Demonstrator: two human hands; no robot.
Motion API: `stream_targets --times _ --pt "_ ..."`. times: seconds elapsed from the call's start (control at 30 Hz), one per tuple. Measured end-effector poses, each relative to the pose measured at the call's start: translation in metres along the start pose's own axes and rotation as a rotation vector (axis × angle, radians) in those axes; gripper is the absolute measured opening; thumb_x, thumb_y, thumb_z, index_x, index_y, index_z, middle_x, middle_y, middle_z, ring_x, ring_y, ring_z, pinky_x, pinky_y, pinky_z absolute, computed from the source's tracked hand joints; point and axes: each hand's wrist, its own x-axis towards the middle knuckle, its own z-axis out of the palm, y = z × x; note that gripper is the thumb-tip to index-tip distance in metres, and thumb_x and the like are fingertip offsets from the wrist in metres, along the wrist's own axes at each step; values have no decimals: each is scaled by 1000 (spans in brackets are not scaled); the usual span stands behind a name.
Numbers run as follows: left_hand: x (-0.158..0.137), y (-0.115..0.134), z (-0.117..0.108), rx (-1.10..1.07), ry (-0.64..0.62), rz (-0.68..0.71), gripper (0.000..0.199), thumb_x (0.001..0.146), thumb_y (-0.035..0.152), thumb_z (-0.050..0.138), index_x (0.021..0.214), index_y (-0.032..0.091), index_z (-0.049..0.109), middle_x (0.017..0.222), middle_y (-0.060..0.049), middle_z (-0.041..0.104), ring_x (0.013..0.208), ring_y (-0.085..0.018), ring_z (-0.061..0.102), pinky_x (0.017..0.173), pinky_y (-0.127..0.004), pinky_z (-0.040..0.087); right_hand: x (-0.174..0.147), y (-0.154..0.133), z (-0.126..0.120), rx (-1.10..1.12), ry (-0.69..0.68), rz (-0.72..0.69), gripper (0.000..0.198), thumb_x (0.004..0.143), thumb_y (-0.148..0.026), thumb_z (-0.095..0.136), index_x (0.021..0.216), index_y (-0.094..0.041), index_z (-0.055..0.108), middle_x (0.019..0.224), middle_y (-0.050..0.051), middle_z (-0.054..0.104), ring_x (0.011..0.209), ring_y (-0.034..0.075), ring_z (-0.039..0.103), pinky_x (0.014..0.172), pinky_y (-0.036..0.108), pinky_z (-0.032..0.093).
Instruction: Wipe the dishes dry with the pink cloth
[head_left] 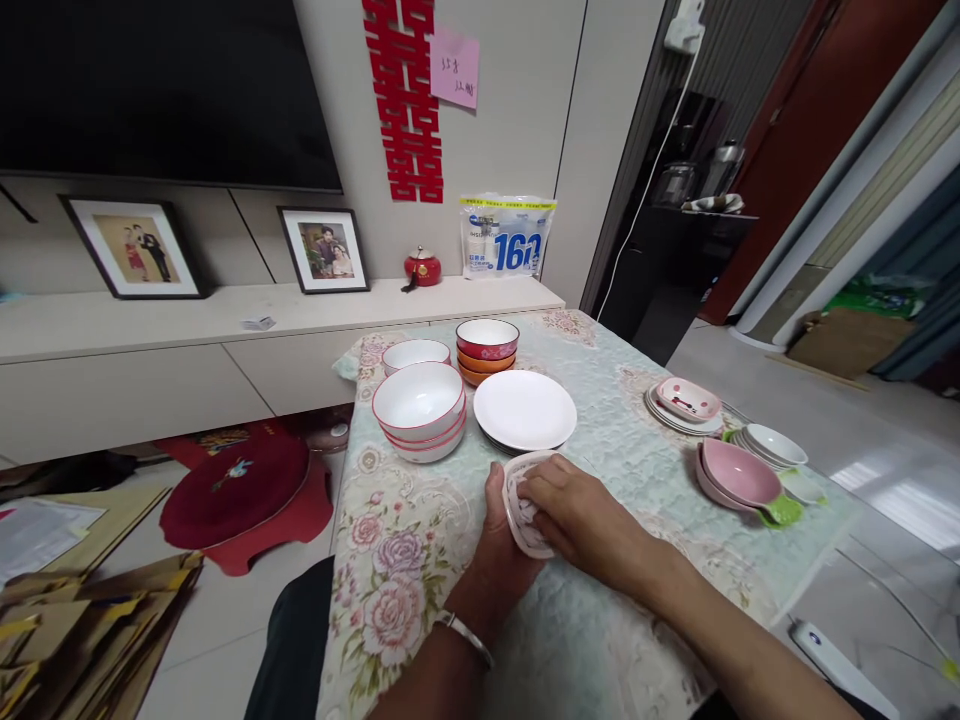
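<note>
A small white bowl (529, 540) with a patterned inside is tilted up between my hands, over the near part of the table. My left hand (499, 555) wraps it from below and the left, thumb along the rim. Over its right rim bends my right hand (581, 510), closed on it with the fingertips inside. Whether a small item lies under those fingers is hidden. Just beyond the bowl is a stack of white plates (525, 408). White bowls with red rims (420, 405) are stacked to the left, with another white bowl (415, 354) behind them.
Red and orange bowls (486, 350) are stacked behind the plates. At the right lie pink leaf-handled bowls (739, 475), small white bowls (772, 445) and a pink face dish (688, 398) on plates. A flowered cloth (405, 580) covers the table. A red stool (240, 490) stands left.
</note>
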Motion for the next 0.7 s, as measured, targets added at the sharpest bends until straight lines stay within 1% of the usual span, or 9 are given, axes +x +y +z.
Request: stream_targets --times 0.07,0.13,0.23,0.3,0.4,0.5,0.53,0.6,0.7 --pt "1 -1 0 1 -4 6 44 88 54 57 92 13 70 84 -7 72 95 -27 68 92 -38 50 -3 -2 10 -139 51 84 17 88 -5 53 96 -17 62 98 9 64 92 24 53 82 36 47" --pt "2 -2 0 16 -10 24 44 89 53 56 96 12 71 86 -7 73 97 -27 68 93 -38 50 -6 -6 20 -249 90 212 17 88 -4 54 96 -16 62 98 11 64 91 26 53 80 38 47" --pt "1 -4 -1 50 -15 52 48 89 53 55 105 10 71 95 -10 75 103 -29 67 95 -38 49 -11 -13 27 -267 88 369 12 88 -7 55 93 -16 61 94 11 65 87 26 55 76 37 48" --pt "0 -5 -2 66 -15 54 48 91 53 54 105 10 72 97 -11 75 105 -29 67 96 -38 49 -13 -16 25 -167 84 372 10 90 -10 56 95 -17 61 94 10 65 89 25 56 77 36 48" --pt "-1 -6 -3 76 -17 32 51 93 54 48 105 10 72 97 -12 76 105 -28 67 96 -38 49 -15 -15 21 16 93 284 15 90 -10 55 100 -19 60 99 8 65 95 24 56 81 36 48" --pt "-1 -6 -3 75 -17 15 51 95 53 44 101 11 72 95 -11 76 104 -27 67 96 -38 49 -15 -7 24 73 137 238 20 90 -9 52 105 -20 60 106 8 65 100 24 55 87 37 48" --pt "0 -6 -3 75 -18 12 50 95 53 44 100 11 72 94 -11 76 104 -27 68 96 -38 49 -16 -6 26 57 158 253 21 90 -8 51 107 -19 60 108 9 65 102 25 54 88 38 48" --pt "0 -6 -2 78 -15 9 50 95 53 45 101 11 71 95 -11 75 104 -27 67 96 -38 49 -17 -5 32 -8 186 331 21 91 -9 49 106 -17 60 110 12 64 103 27 55 89 41 48" --pt "1 -6 -1 83 -1 8 51 94 54 46 102 10 71 96 -11 75 104 -28 67 95 -37 49 -19 -9 35 -67 161 444 15 91 -11 50 100 -16 61 101 12 65 96 28 57 83 42 49"
